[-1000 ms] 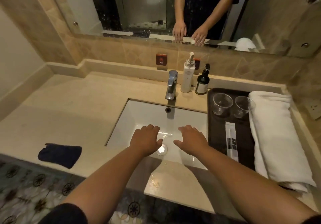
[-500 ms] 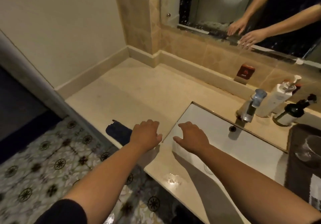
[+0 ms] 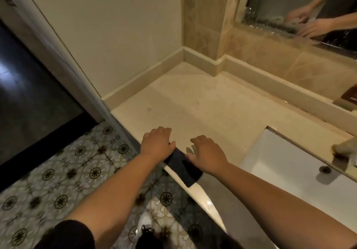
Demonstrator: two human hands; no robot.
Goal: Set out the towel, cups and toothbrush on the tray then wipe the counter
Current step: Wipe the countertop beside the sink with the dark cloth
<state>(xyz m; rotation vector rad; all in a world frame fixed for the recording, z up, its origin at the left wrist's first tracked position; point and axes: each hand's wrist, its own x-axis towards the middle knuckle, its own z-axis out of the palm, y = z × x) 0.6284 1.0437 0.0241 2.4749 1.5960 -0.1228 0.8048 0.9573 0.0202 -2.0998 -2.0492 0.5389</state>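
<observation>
Counter (image 3: 202, 102): smooth, pale beige stone slab with a raised matching backsplash. Dark, soft, rectangular cloth (image 3: 183, 166) lies flat at its front edge, at 6 o'clock in the view. Left hand (image 3: 157, 144) rests on the cloth's left end, fingers loosely bent. Right hand (image 3: 207, 155) hovers palm-down beside it, gripping nothing. White rectangular sink (image 3: 289, 163), at 4 o'clock, holds no objects.

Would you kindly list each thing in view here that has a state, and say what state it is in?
Dark cloth: lying flat at the counter's front edge, partly under both hands.
Left hand: over the cloth's left end, fingers bent; grip unclear.
Right hand: fingers relaxed, over the cloth's right side.
Counter: bare, with faint specks.
Sink: no water standing in the visible part.
</observation>
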